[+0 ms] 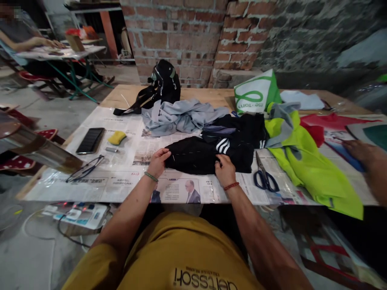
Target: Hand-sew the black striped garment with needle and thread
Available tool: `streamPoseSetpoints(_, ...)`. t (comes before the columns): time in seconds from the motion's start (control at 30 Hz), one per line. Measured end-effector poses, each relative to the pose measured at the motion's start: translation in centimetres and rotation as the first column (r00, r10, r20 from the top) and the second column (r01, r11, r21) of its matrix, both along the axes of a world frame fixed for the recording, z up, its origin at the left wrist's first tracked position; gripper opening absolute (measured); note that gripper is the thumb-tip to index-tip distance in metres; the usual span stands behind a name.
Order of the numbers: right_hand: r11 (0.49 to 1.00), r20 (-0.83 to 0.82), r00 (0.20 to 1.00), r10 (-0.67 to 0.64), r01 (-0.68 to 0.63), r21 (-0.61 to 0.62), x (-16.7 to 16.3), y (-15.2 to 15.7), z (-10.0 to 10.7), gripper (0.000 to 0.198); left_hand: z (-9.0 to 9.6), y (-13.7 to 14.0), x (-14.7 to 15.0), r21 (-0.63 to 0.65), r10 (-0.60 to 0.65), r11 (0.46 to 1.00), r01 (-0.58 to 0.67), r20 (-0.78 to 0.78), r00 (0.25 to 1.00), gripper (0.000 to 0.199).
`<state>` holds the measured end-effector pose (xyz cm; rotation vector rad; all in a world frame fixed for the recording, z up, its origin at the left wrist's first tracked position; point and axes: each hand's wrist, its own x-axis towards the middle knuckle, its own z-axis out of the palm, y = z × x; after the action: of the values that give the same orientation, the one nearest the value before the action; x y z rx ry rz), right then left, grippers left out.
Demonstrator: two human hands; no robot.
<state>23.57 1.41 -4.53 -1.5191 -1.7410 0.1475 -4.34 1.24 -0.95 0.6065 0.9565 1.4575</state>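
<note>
A black garment (193, 155) with white stripes lies on the newspaper-covered table in front of me. Light dashes like stitches or pins run along its cloth. My left hand (159, 162) pinches its left edge between thumb and fingers. On its lower edge, near the white stripes, my right hand (225, 168) grips the cloth with curled fingers. Dark-handled scissors (265, 177) rest to the right of the garment, blades pointing away. Just behind it lies a crumpled grey cloth (184, 114). A bright yellow-green garment (314, 173) spreads out further right and hangs over the front edge.
At the left are a phone (90, 141), a yellow sponge (117, 137), glasses (86, 169) and a tilted clear bottle (45, 149). Behind stand a black bag (166, 82) and a green-white bag (256, 94). Another person's hand (358, 153) works at right. A power strip (81, 215) hangs below left.
</note>
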Motion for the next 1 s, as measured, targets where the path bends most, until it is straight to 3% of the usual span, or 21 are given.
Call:
streamPoseSetpoints(0.43,0.995,-0.115,0.989,-0.095,0.097,0.013,0.0,0.3,-0.3,0.039,-0.1,-0.5,0.3,0.004,0.028,1.000,-0.028,-0.057,0.998,0.033)
streamPoseSetpoints(0.7,0.994,-0.042,0.993,-0.112,0.111,-0.009,0.1,1.4,-0.4,0.040,-0.3,-0.3,-0.1,-0.035,-0.051,0.998,0.048,-0.106,0.993,0.031)
streamPoseSetpoints(1.0,0.991,-0.022,0.991,-0.129,0.129,-0.023,0.0,1.8,-0.5,0.040,-0.1,-0.1,0.3,-0.024,-0.023,0.999,0.021,-0.081,0.996,0.031)
